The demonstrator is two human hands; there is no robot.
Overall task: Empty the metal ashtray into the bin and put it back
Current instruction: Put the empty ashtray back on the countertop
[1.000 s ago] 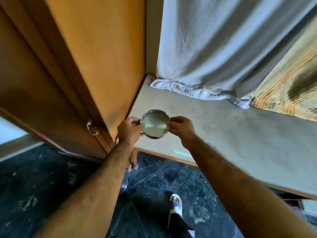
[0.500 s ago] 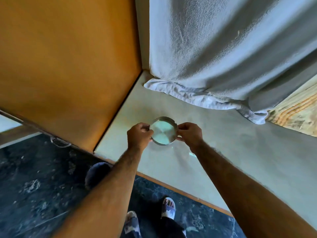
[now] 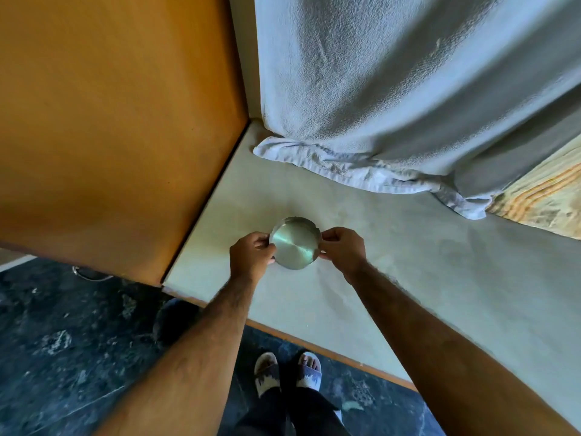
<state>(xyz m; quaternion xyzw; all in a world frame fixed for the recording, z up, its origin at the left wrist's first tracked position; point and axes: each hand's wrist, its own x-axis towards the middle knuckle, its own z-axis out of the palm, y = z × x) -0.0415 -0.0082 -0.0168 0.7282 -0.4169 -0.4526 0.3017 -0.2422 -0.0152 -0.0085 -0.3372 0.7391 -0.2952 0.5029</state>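
Note:
The round metal ashtray (image 3: pixel 295 242) is shiny and looks empty inside. It is low over the pale tabletop (image 3: pixel 424 265), near the table's left end; I cannot tell whether it touches the surface. My left hand (image 3: pixel 250 258) pinches its left rim. My right hand (image 3: pixel 342 248) pinches its right rim. Both hands hold it level. The bin is hard to make out; a dark rounded shape (image 3: pixel 174 322) on the floor under the table's front edge may be it.
An orange wooden cupboard side (image 3: pixel 119 121) stands against the table's left edge. A grey-white curtain (image 3: pixel 393 89) hangs onto the back of the table, with a patterned cloth (image 3: pixel 547 196) at the right. My sandalled feet (image 3: pixel 287 371) stand on dark stone floor.
Both hands carried the ashtray from the table's front edge further in over the tabletop and lower. I stepped closer, so the cupboard door handle has dropped out of the middle of view.

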